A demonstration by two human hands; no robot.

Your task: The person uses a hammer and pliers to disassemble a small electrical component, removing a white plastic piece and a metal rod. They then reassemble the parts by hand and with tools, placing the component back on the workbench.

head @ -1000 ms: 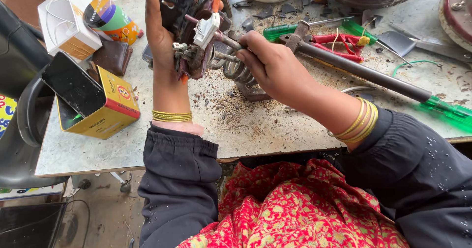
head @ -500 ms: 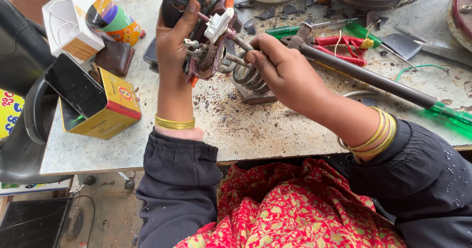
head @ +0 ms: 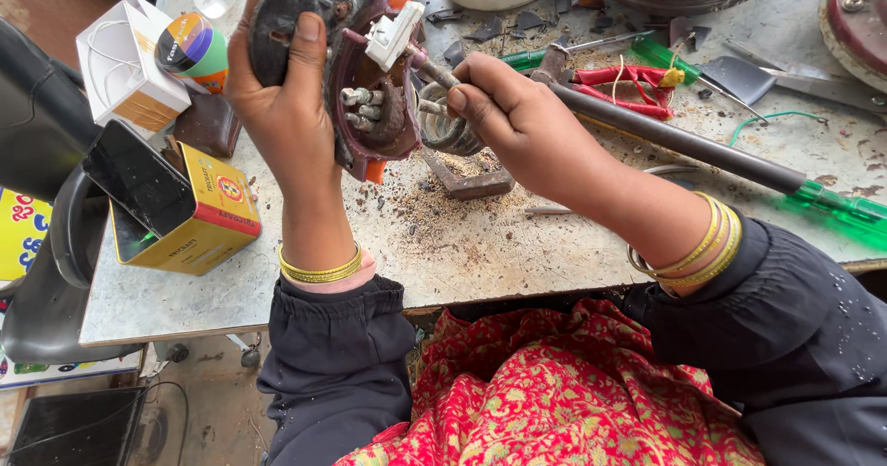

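My left hand [head: 282,106] grips a rusty, dark round appliance part [head: 365,78] with terminals, a white connector block and an orange tab, holding it upright above the grey worktable [head: 277,281]. My right hand [head: 517,120] is closed on a small metal tool or stud at the part's right side, next to a coiled metal heating element [head: 443,133]. Both wrists wear gold bangles. What the right fingers pinch is partly hidden.
A yellow box [head: 199,217] holding a black phone stands at left, with a white box [head: 120,69] and a tape roll [head: 189,46] behind. A long green-handled screwdriver [head: 721,157], red pliers [head: 628,87], a trowel and rust crumbs lie on the table.
Both hands and the part have shifted a little toward me and leftward. The right hand stays at the part's terminals, its fingers turned slightly.
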